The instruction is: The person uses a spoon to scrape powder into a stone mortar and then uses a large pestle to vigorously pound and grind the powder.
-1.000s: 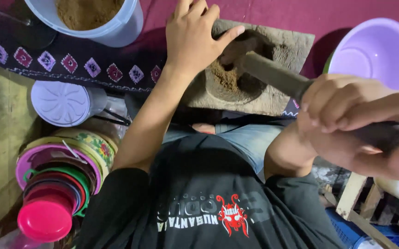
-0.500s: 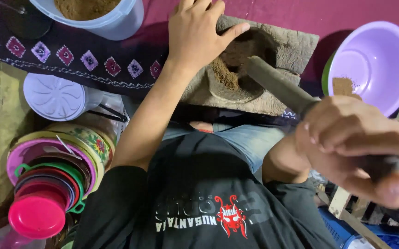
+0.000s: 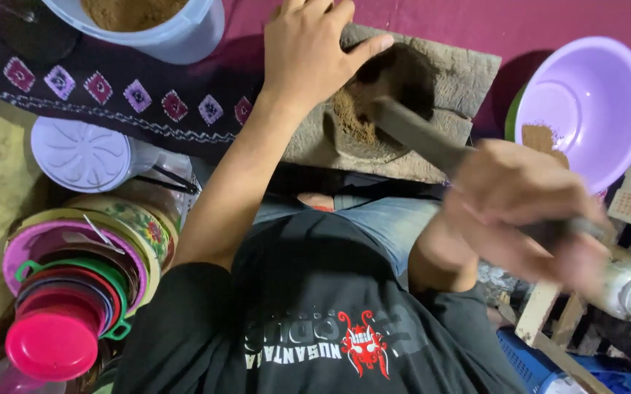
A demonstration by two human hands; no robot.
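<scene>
Head view, 2 hands [image 3: 312, 55], 1 pestle [image 3: 421, 136], 1 mortar [image 3: 403, 102]

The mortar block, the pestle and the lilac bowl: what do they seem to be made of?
The mortar block looks like rough grey stone: pitted, matte, uneven edges, with a hollow holding brown powder. The pestle, gripped by the right hand, is dark, smooth and dull, perhaps stone or hardwood; motion blur leaves it open. The lilac bowl looks like glossy moulded plastic, with a thin even rim.

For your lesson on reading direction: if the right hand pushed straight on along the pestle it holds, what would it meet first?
Most likely the brown powder in the stone mortar; the right hand aims the pestle there, though blur hides exact depth.
</scene>
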